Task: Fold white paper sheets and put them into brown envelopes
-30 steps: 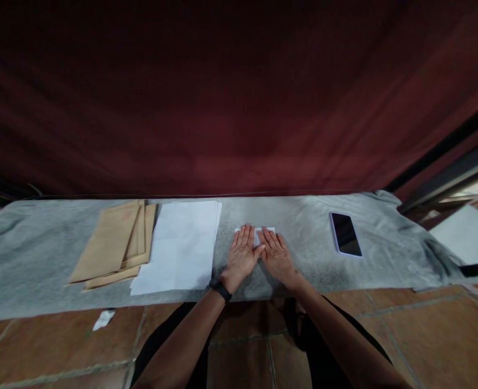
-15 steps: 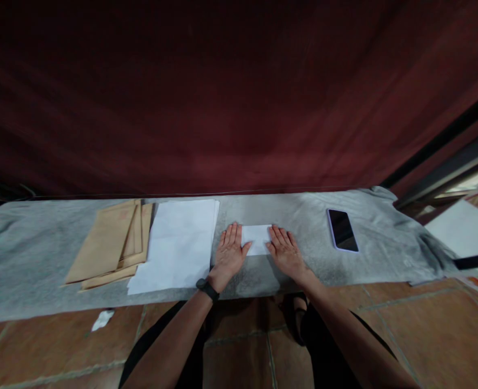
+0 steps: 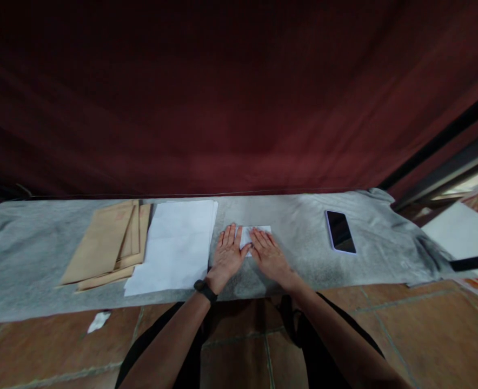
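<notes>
A small folded sheet of white paper (image 3: pixel 245 235) lies flat on the grey cloth (image 3: pixel 299 216). My left hand (image 3: pixel 228 253) rests at its left edge, palm down with fingers stretched out. My right hand (image 3: pixel 268 256) lies flat across the paper's middle and right part, fingers extended, hiding much of it. The two thumbs are close together over the paper. Just left of my left hand is a stack of white paper sheets (image 3: pixel 178 243).
Several brown paper envelopes (image 3: pixel 101 237) overlap at the left of the sheets. A phone (image 3: pixel 340 231) in a light purple case lies to the right. A dark red curtain (image 3: pixel 239 108) hangs behind. A white scrap (image 3: pixel 99 321) is on the tiled floor (image 3: pixel 52 346).
My right hand has slid left across the folded paper, from its right edge toward my left hand. My left hand has stayed at the left edge.
</notes>
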{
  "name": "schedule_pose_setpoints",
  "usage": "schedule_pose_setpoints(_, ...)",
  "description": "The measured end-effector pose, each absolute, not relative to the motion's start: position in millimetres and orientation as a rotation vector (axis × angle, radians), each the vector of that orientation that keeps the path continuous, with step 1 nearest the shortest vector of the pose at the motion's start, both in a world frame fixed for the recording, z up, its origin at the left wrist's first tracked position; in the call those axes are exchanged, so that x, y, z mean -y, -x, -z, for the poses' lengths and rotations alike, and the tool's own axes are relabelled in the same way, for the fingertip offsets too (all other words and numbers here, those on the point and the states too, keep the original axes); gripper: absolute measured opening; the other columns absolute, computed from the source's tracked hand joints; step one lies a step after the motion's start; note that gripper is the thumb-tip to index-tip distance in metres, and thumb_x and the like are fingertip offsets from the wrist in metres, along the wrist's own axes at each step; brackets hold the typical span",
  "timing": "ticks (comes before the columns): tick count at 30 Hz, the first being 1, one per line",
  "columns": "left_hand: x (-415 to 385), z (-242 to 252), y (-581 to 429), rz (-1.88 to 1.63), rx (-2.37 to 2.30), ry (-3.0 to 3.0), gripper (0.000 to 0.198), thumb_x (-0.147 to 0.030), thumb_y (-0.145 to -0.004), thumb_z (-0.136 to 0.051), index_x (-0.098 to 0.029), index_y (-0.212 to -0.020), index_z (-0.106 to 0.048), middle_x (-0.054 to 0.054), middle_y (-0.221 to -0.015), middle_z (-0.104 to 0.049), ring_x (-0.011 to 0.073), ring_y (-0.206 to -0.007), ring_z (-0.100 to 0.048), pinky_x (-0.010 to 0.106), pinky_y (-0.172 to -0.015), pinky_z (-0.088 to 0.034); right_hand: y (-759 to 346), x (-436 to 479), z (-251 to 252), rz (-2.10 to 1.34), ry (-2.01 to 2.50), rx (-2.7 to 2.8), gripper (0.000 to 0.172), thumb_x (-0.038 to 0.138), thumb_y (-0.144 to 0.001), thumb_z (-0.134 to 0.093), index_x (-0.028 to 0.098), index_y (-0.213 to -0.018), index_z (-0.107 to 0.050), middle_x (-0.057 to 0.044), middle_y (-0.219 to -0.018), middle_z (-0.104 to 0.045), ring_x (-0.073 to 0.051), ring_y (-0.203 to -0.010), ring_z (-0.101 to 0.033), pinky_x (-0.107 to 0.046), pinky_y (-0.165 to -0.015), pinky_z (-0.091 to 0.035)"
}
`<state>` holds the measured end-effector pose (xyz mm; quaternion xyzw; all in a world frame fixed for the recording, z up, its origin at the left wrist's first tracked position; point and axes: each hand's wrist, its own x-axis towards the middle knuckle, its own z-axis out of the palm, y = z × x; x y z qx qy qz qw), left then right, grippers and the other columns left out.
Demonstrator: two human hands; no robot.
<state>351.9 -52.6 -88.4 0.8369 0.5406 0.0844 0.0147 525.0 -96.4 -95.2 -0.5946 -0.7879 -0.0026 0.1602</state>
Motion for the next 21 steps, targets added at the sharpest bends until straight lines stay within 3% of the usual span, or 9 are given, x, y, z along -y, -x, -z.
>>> schedule_pose_setpoints(16, 54, 86, -348, -0.267, -1.720, -2.583, 0.071, -0.054, -0.103, -0.033, -0.007, -0.156, -0.034, 0.018, -0.164, -0.032, 0.0284, -0.153, -0.029, 0.045, -0.125, -0.024, -557, 105, 102, 0.058, 1.823, 2.203, 0.056, 0.038, -0.106, -0.038, 0.015, -0.157, -0.036, -0.012, -0.160, -0.039, -0.026, -0.148, -0.037, -0.048, -0.122, -0.027)
schedule_pose_setpoints(21, 54, 86, -347, -0.276, -1.712, -2.591, 0.072, -0.054, -0.103, -0.032, -0.006, -0.156, -0.035, 0.019, -0.163, -0.033, 0.0293, -0.153, -0.029, 0.047, -0.125, -0.025, -565, 101, 100, -0.001, 1.828, 2.205, 0.052, 0.034, -0.106, -0.038, 0.019, -0.155, -0.040, -0.010, -0.159, -0.042, -0.025, -0.147, -0.040, -0.049, -0.121, -0.029)
